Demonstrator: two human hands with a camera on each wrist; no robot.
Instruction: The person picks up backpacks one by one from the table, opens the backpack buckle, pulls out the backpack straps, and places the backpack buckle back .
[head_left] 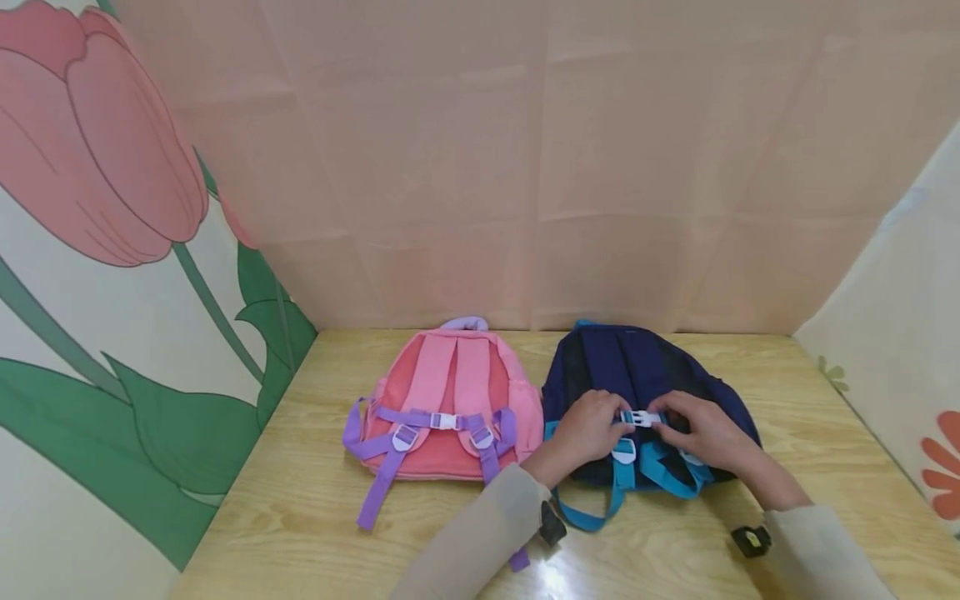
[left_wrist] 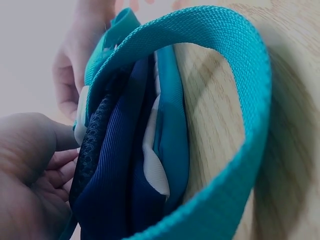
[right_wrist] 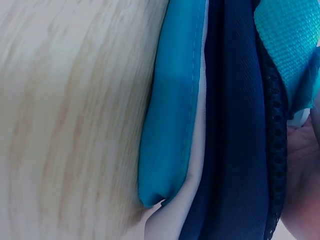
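Observation:
A navy backpack [head_left: 628, 358] with teal straps lies on the table, its shoulder-strap side up. Across its straps runs a white side-release buckle [head_left: 641, 418]. My left hand [head_left: 592, 427] pinches the buckle's left end between thumb and fingers. At the other end my right hand [head_left: 703, 427] pinches the buckle in the same way. Whether its two halves are fully locked, I cannot tell. In the left wrist view a teal strap [left_wrist: 255, 85] loops in front of the bag's side, and the left hand [left_wrist: 30, 170] is at the left. The right wrist view shows little of the right hand [right_wrist: 302, 175].
A pink backpack [head_left: 435, 358] with purple straps lies left of the navy one, its white buckle [head_left: 445, 422] fastened. Both are on a wooden table [head_left: 285, 500]. A beige cloth backdrop [head_left: 525, 167] stands behind, and a tulip-print panel [head_left: 112, 333] at the left.

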